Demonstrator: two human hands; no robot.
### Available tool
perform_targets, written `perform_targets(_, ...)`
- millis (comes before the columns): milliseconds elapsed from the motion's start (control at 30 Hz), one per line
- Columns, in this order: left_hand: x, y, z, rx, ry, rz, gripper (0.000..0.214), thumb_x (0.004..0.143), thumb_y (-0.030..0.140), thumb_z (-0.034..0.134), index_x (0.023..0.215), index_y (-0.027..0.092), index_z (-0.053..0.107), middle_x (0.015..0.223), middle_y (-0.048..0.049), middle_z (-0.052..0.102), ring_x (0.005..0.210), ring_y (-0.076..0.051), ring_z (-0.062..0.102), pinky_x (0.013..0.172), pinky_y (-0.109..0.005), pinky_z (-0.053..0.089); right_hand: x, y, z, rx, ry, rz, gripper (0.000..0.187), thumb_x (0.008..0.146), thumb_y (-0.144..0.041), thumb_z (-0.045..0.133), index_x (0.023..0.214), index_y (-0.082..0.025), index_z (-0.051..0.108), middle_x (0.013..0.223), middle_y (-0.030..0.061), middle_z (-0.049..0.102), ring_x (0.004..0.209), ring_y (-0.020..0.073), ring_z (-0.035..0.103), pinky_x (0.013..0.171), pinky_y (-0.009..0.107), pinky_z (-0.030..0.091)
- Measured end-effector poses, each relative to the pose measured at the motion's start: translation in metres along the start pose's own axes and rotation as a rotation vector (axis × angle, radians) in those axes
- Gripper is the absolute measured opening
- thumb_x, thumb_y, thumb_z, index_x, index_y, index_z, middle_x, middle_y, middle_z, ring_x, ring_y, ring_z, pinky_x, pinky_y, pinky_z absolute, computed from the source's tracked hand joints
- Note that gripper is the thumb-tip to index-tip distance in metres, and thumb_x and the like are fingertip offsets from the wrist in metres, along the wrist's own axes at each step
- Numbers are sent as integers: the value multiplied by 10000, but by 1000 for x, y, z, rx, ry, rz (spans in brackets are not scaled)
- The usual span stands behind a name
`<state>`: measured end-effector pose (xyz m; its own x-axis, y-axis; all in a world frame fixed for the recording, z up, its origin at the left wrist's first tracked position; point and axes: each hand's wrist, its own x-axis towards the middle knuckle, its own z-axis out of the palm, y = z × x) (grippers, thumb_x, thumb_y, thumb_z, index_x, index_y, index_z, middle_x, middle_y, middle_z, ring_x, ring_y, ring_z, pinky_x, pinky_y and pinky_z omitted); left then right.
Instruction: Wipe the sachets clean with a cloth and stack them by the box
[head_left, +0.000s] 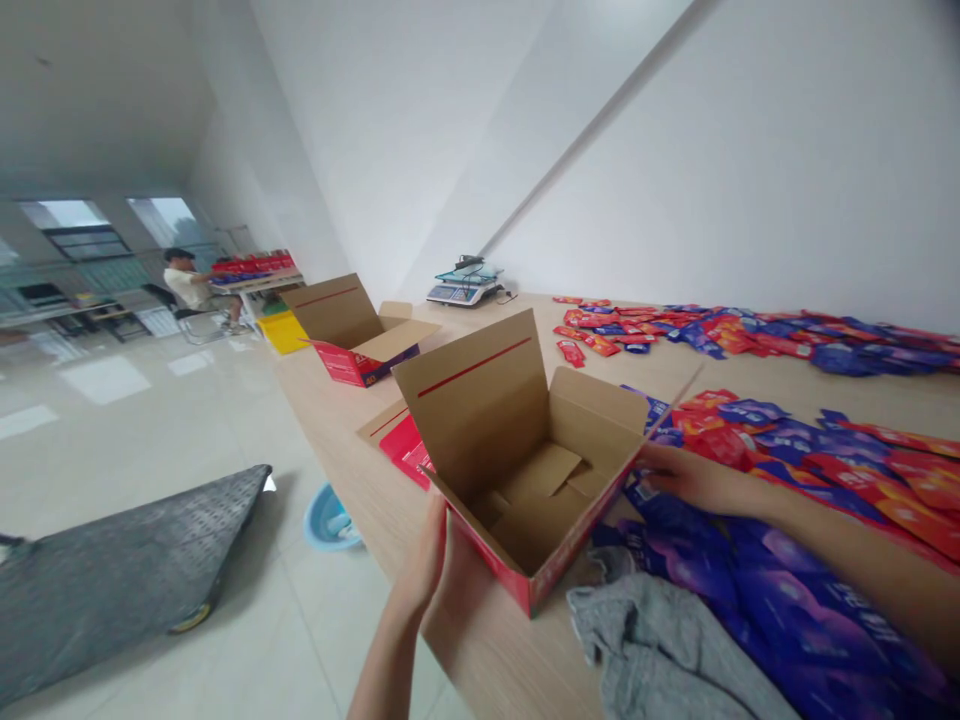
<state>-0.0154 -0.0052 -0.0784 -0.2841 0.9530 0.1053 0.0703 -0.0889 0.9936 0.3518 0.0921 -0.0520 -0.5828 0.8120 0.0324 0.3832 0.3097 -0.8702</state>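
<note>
An open cardboard box (487, 420), red outside and brown inside, is between my two hands with its flaps up and no packets showing in it. My left hand (431, 550) grips its near left side, the fingers mostly hidden behind the wall. On the right side, my right hand (690, 478) holds the box near its corner, fingertips partly covered. Under and beside my right forearm lie large purple packets (780, 590). A grey cloth (667, 650) rests on the table just in front of them.
Another open box (345, 360) stands farther along the table (315, 400), with a flat red carton piece (405, 450) nearer. Red and purple packets (750, 335) spread along the wall near a scale (461, 290). A blue basin (330, 520) and cart (142, 570) are on the floor. A person (187, 285) sits far off.
</note>
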Motion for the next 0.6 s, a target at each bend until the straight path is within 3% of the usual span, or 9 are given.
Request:
perform_targets(67,1,18,-10,87,126,22,515,822,613,498,1131,213,592,1113,-93,649,1132,-276,577,951,-426,464,-3,-5,-32,-3,-76,76,249,828,-401,597,965,-244,733,956,100,737,960,296,688,871,428,539)
perform_targets(167,1,53,-12,117,164,10,532,855,642,414,1167,227,529,974,-54,628,906,-235,620,711,-348,498,9,-25,-72,77,45,162,324,877,-480,530,950,-234,727,947,112,733,882,256,701,763,356,549)
perform_targets(267,-1,82,-1,221,133,32,514,879,649,378,1139,227,513,890,-24,589,758,-185,586,628,-297,458,42,-54,-85,117,71,179,441,862,-568,511,1037,-210,699,1021,116,718,907,232,686,785,337,538)
perform_targets(333,-2,91,5,272,130,24,508,843,633,465,1132,217,504,830,-7,564,708,-177,564,596,-288,445,66,-72,-82,42,7,213,556,840,-653,474,1073,-196,687,1003,122,718,898,231,681,790,340,540)
perform_targets(467,-7,76,1,132,77,-48,507,760,482,614,1166,226,451,744,28,548,694,-178,570,602,-274,455,99,-87,-75,-285,-185,152,608,785,-680,536,1109,-189,690,1052,121,715,934,266,660,824,377,527)
perform_targets(533,-12,59,-8,27,7,-93,553,782,440,600,1252,253,374,799,20,577,722,-187,601,648,-302,486,106,-77,-75,-435,-196,121,552,764,-645,583,1044,-189,718,1035,108,722,944,291,654,868,411,510)
perform_targets(600,-16,41,-15,78,11,-66,621,821,444,570,1335,263,273,897,-13,581,789,-216,624,702,-367,515,106,-58,-72,-546,-166,119,531,783,-630,549,982,-174,733,1026,118,724,980,321,649,931,454,485)
